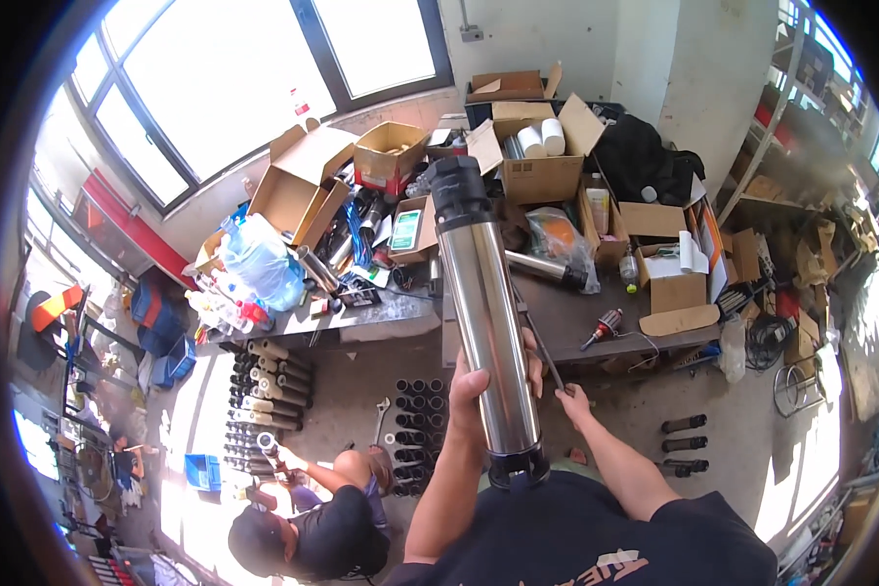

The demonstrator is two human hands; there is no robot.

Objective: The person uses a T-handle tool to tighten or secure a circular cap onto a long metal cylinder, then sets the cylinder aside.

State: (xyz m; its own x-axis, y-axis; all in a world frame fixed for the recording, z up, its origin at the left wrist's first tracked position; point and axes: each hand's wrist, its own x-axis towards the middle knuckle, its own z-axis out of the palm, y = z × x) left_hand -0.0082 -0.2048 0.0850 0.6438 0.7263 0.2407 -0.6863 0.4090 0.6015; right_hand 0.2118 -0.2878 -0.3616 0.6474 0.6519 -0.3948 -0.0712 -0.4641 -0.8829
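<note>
A long shiny steel cylinder with black ends, resembling a submersible pump, stands tilted in front of my chest. My left hand is wrapped round its lower half, the thumb on the near side and the fingertips showing at its right edge. The lower black end is close to my shirt, and the upper end reaches over the workbench. To the right of the cylinder, my right hand is closed on the lower end of a thin dark rod. The rod's upper part runs up beside the cylinder, partly hidden by it.
The workbench carries cardboard boxes, a clear water jug and a red-and-silver tool. On the floor stand dark tubes and stacked pipes. A co-worker sits at lower left, near a blue bin.
</note>
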